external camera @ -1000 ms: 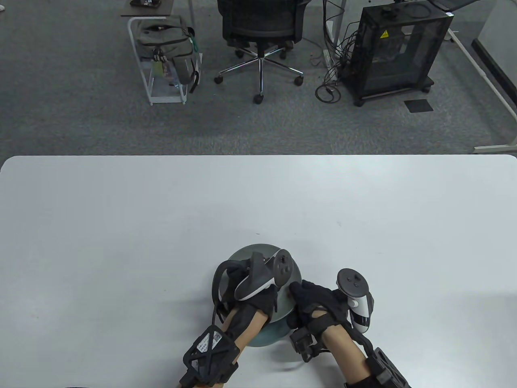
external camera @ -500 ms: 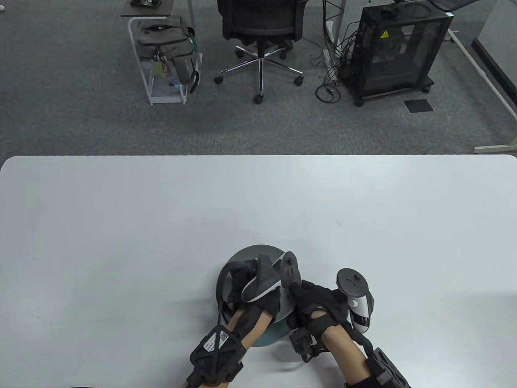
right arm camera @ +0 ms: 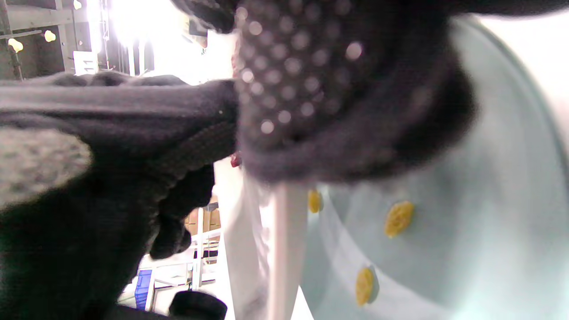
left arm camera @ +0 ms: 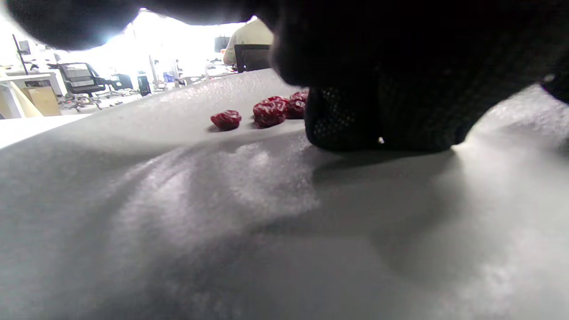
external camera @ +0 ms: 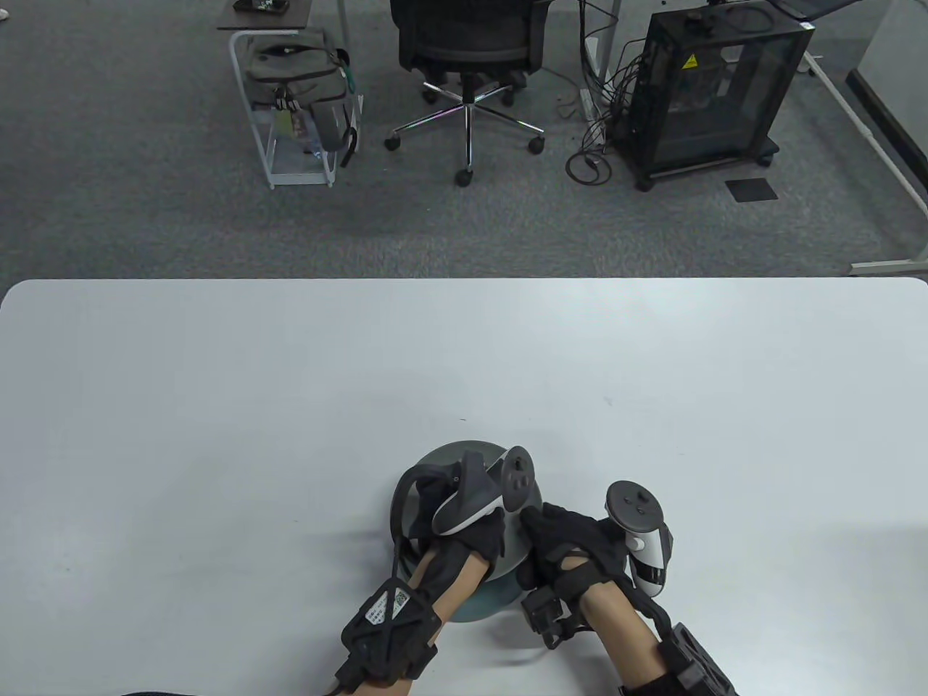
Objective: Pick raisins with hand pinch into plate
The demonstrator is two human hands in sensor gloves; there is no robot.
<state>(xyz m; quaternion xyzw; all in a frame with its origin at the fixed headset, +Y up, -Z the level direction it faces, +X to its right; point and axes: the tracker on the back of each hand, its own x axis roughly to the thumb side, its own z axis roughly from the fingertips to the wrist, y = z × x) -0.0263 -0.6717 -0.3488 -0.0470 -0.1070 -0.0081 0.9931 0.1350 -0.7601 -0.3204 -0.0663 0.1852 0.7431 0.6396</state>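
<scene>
A grey plate (external camera: 435, 460) lies near the table's front edge, its near side raised so a pale blue underside (external camera: 486, 605) shows. My left hand (external camera: 438, 511) reaches over the plate, its fingers hidden under the tracker. In the left wrist view three red raisins (left arm camera: 270, 111) lie on the plate (left arm camera: 178, 178), and a gloved fingertip (left arm camera: 378, 120) rests on the plate right beside them. My right hand (external camera: 535, 533) grips the plate's right rim. In the right wrist view its fingers (right arm camera: 311, 89) press on the rim above the pale blue underside (right arm camera: 466, 213), which has yellow dots.
The white table (external camera: 217, 406) spreads wide on both sides and beyond the plate. Past its far edge are an office chair (external camera: 467, 58), a rack with a bag (external camera: 297, 87) and a black cabinet (external camera: 714, 87) on the floor.
My left forearm has shifted a little to the right and the hand has turned, so its tracker now stands on edge over the plate. My right hand has not moved.
</scene>
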